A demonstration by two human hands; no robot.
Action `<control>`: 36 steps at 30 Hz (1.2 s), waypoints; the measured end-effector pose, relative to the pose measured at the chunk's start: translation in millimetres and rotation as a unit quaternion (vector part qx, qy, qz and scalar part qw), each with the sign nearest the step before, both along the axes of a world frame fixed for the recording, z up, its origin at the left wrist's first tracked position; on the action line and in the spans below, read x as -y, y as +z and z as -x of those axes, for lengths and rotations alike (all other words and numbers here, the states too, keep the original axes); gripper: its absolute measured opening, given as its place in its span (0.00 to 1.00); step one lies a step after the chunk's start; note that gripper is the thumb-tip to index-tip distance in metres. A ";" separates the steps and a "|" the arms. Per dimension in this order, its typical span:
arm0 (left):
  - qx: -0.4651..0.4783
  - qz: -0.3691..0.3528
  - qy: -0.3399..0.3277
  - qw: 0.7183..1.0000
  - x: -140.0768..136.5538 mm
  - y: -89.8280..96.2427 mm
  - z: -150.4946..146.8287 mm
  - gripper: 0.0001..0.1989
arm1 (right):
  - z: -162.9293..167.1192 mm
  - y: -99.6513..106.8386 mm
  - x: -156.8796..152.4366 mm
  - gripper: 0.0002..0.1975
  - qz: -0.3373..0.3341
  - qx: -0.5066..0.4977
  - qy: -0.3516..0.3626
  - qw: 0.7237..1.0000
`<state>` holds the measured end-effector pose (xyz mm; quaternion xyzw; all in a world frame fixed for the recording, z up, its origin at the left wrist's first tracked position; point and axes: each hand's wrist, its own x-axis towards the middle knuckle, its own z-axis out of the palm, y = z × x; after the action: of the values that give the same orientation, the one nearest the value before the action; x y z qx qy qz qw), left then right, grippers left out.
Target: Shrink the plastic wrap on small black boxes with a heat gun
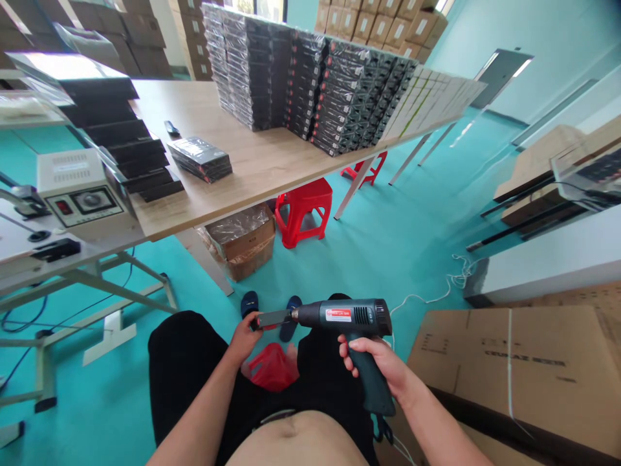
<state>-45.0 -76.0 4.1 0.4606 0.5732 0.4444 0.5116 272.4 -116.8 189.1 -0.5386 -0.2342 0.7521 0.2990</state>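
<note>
My right hand is wrapped round the grip of a dark green heat gun. Its metal nozzle points left, close to a small black box. That box is pinched at its left end by my left hand, low over my lap. Whether the nozzle touches the box I cannot tell. On the wooden table ahead lies a short stack of film-wrapped black boxes, and a small dark tool rests behind it.
Tall stacks of wrapped black boxes stand along the table. More black boxes lean at the left by a beige control unit. A red stool and an open carton are underneath. A large carton sits at my right.
</note>
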 end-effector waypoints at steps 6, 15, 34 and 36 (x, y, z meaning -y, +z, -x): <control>-0.016 -0.009 -0.001 1.000 0.4 -6.8 2.4 0.21 | -0.8 -4.1 -4.7 0.13 -0.001 0.009 0.019 1.000; -0.022 -0.023 -0.010 0.999 -0.4 -10.3 3.2 0.22 | 3.9 -5.9 -6.5 0.12 -0.028 0.036 0.028 0.999; -0.128 -0.092 -0.034 0.987 -1.8 -19.1 3.0 0.23 | 27.5 -10.3 -1.0 0.14 -0.047 0.089 0.062 0.993; -0.141 -0.096 -0.033 0.985 -2.2 -21.9 3.5 0.23 | 35.2 -9.1 2.2 0.14 -0.044 0.067 0.099 0.992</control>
<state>-48.5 -73.9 -17.8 0.5844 0.5787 0.4106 0.3935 237.2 -119.0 180.0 -0.5485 -0.3387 0.7290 0.2303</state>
